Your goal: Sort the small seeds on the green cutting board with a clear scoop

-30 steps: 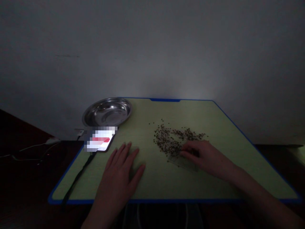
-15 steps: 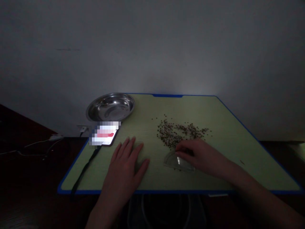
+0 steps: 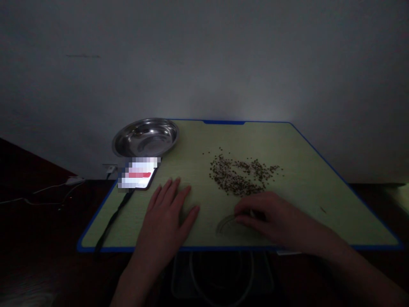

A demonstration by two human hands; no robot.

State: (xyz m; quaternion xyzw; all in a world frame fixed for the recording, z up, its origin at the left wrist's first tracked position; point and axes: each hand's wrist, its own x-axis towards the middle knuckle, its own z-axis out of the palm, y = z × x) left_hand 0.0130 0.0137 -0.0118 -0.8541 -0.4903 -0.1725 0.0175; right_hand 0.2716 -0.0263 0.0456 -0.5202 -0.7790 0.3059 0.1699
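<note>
My right hand (image 3: 260,213) pinches the top of a clear half-round protractor (image 3: 227,226) between thumb and fingers. The protractor is low on the table, near its front edge, blurred and partly hidden by the hand. Just beyond it lies a loose spread of small dark and pale grains (image 3: 228,179), some scattered singly around the edges. My left hand (image 3: 168,211) rests flat on the tabletop to the left of the grains, fingers apart, holding nothing.
A shiny metal basin (image 3: 145,138) stands at the table's back left. In front of it lies a lit phone (image 3: 139,175) with a dark strap (image 3: 116,217). The pale green table (image 3: 255,136) has a blue rim; a dark round pot (image 3: 222,277) shows below its front edge.
My right hand has drawn the protractor back toward the front edge, away from the grains. The grains' near edge is fuller on the right. My left hand stays flat in place.
</note>
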